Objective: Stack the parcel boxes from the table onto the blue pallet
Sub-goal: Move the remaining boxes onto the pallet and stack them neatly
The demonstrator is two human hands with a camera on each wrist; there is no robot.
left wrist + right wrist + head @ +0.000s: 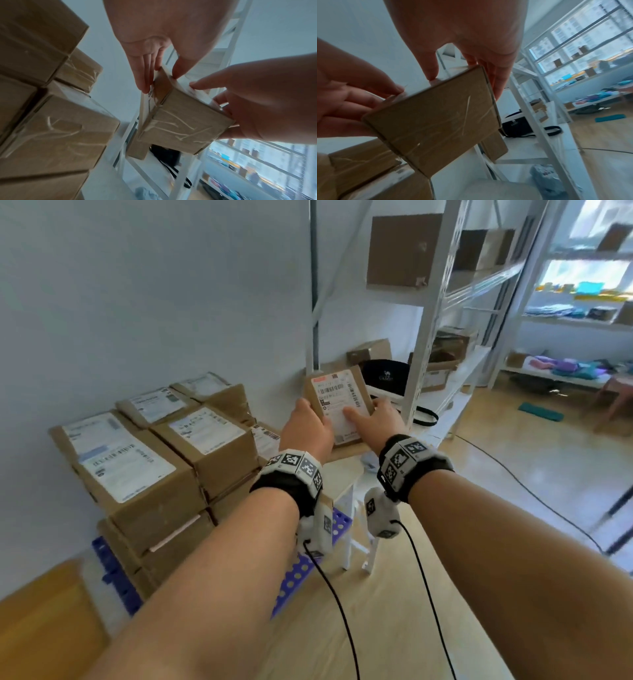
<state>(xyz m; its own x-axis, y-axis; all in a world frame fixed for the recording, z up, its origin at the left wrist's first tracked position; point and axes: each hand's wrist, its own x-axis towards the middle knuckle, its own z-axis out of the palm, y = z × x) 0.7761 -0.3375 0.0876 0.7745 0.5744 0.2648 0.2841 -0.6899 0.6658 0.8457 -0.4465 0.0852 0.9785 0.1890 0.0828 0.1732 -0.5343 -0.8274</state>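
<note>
Pale wood floor [428, 594], grey-white wall [154, 285], white shelving [442, 313] behind. Small white tabletop [342, 470] beside blue pallet [294, 580] stacked with taped boxes [205, 440]. Labelled parcel box [337, 402] lifted above tabletop, left hand [308, 429] and right hand [383, 419] each in a clasping grip on opposite sides. Black bag [385, 374] on shelf just behind.

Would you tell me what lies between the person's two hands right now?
The head view shows a labelled parcel box between the left hand and the right hand; both grip its sides, clear of the stack on the blue pallet.
</note>
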